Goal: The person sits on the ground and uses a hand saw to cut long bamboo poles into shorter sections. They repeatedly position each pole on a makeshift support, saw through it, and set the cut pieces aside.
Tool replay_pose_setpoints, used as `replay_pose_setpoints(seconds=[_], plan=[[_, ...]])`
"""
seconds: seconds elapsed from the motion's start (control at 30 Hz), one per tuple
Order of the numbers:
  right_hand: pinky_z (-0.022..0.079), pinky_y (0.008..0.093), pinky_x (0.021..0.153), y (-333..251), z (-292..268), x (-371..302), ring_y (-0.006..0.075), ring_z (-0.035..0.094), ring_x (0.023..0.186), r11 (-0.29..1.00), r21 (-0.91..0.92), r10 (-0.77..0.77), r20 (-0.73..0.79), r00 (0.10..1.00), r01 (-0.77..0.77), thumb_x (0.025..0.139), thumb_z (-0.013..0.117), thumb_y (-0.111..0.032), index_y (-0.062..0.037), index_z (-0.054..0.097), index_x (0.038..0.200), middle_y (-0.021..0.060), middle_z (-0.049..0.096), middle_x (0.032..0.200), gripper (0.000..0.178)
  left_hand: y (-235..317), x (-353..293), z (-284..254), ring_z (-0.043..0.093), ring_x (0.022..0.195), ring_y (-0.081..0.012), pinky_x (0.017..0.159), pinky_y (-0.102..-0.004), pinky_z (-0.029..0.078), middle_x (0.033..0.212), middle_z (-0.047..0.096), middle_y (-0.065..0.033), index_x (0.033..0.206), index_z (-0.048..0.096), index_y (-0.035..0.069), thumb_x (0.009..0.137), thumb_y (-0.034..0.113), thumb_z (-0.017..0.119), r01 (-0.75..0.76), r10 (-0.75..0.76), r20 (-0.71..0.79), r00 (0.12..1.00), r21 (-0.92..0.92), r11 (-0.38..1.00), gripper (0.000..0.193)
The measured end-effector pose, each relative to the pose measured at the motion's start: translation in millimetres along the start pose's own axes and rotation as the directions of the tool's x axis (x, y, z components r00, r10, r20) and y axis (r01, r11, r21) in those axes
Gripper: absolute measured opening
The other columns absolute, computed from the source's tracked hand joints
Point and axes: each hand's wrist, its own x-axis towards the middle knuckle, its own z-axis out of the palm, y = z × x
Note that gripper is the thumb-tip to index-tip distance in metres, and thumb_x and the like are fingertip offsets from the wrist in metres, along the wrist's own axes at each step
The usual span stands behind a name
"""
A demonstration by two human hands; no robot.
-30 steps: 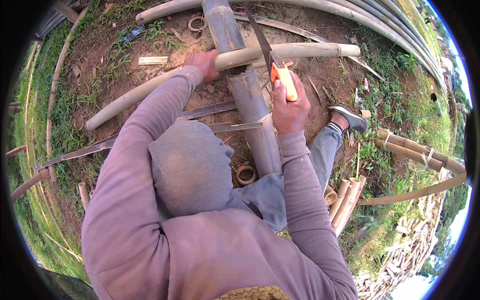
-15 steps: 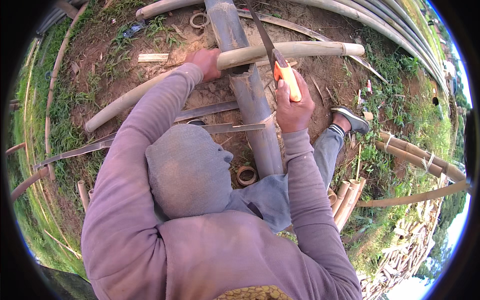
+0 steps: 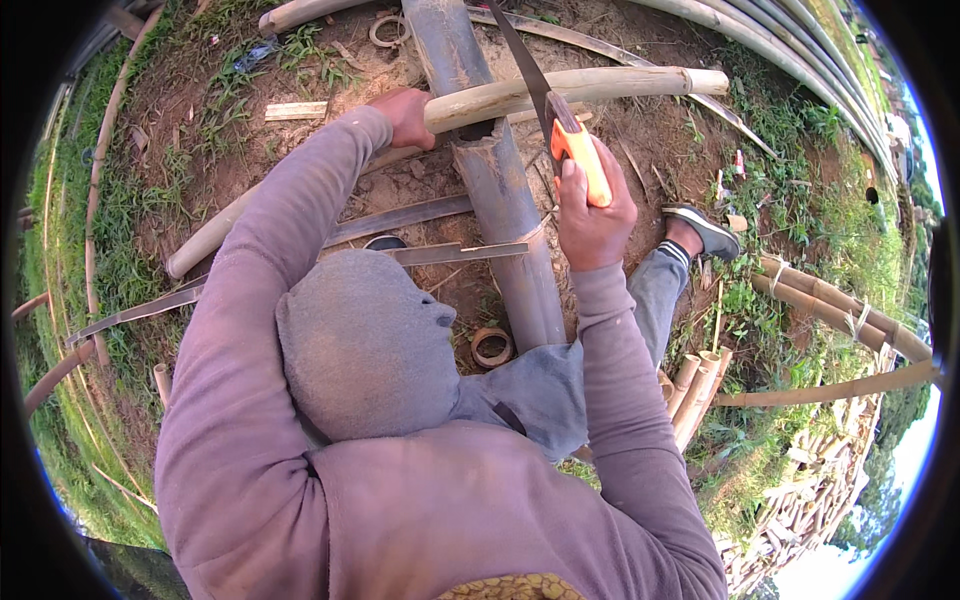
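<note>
Pale tan bamboo, smooth and slightly bowed by the lens, makes the pole (image 3: 640, 82) that crosses the upper middle of the frame, its right end ringed by a raised joint. It lies over a thick grey tube (image 3: 510, 215) running from the top edge down to the centre, just above a dark notch (image 3: 477, 131) in its wall; I take the tube for a rest that lifts the pole clear of the soil. At the upper centre the left hand (image 3: 405, 117) is closed round the pole beside the tube, presumably so the length cannot roll. Left of those knuckles a similar pale length slopes down the frame, though I cannot tell whether it is the same piece. Right of centre, the right hand (image 3: 598, 215) is wrapped about the orange handle (image 3: 585, 168) of a saw, thumb lying along the grip, which probably helps aim it. From there the dark, tapering blade (image 3: 525, 55) points to the top edge, passing across the pole; whether its teeth touch the wood I can't make out. At mid-frame, flat split strips (image 3: 470, 254) reach the tube, and a cut ring (image 3: 490, 347) sits just below them.
</note>
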Motion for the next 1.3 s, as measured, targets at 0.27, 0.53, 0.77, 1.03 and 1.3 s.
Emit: replay_pose_setpoints(seconds=[0.27, 0.53, 0.77, 1.03, 1.3], plan=[[0.061, 0.0361, 0.094, -43.2, -92.3, -107.9, 0.0247, 0.076, 0.112, 0.995, -0.062, 0.084, 0.086, 0.993, -0.078, 0.099, 0.069, -0.008, 0.011, 0.057, 0.143, 0.0236, 0.073, 0.129, 0.049, -17.3, -1.3, 4.5, 0.076, 0.092, -0.0326, 0.087, -0.0403, 0.059, 0.101, 0.078, -0.0185, 0.116, 0.074, 0.002, 0.068, 0.026, 0.083, 0.006, -0.001, 0.05, 0.999, -0.09, 0.996, 0.055], [0.059, 0.032, 0.084, -25.7, -19.5, -8.8, 0.0166, 0.076, 0.1, 0.998, -0.062, 0.007, 0.081, 0.997, -0.002, 0.097, 0.074, -0.008, 0.0032, 0.066, 0.136, 0.0175, 0.077, 0.114, 0.042, -13.5, 7.4, -3.7, 0.075, 0.093, -0.0326, 0.086, -0.0411, 0.059, 0.101, 0.078, -0.0189, 0.114, 0.073, 0.001, 0.069, 0.03, 0.084, 0.009, 0.004, 0.149, 0.989, -0.088, 0.996, 0.054], [0.059, 0.0341, 0.091, -2.7, -27.4, -21.6, 0.0195, 0.075, 0.107, 0.991, 0.067, 0.111, 0.036, 0.993, -0.113, 0.098, 0.075, -0.011, 0.0038, 0.066, 0.137, 0.0183, 0.077, 0.12, 0.043, 26.2, -43.8, 34.7, 0.069, 0.116, -0.0398, 0.1, -0.049, 0.055, 0.124, 0.072, -0.0179, 0.133, 0.06, 0.01, 0.082, 0.042, 0.083, 0.19, -0.149, -0.374, 0.915, 0.074, 0.979, 0.064], [0.059, 0.0347, 0.093, -4.4, -24.8, -27.2, 0.0221, 0.075, 0.108, 0.997, 0.032, 0.064, 0.033, 0.997, -0.065, 0.098, 0.075, -0.012, 0.0049, 0.063, 0.139, 0.0195, 0.076, 0.123, 0.045, 20.7, -26.4, 9.8, 0.07, 0.111, -0.0397, 0.096, -0.0497, 0.056, 0.119, 0.07, -0.0224, 0.124, 0.056, 0.009, 0.087, 0.04, 0.078, 0.071, -0.026, -0.169, 0.985, 0.261, 0.963, 0.053], [0.059, 0.0357, 0.092, -23.0, -16.1, -28.6, 0.0225, 0.076, 0.107, 0.998, -0.057, 0.011, 0.023, 1.0, -0.01, 0.097, 0.075, -0.009, 0.0055, 0.062, 0.139, 0.02, 0.076, 0.122, 0.046, 16.9, -22.5, 32.1, 0.073, 0.109, -0.0414, 0.094, -0.0517, 0.058, 0.113, 0.075, -0.0227, 0.126, 0.056, 0.009, 0.085, 0.035, 0.083, 0.178, -0.085, -0.331, 0.94, 0.261, 0.949, 0.056]])
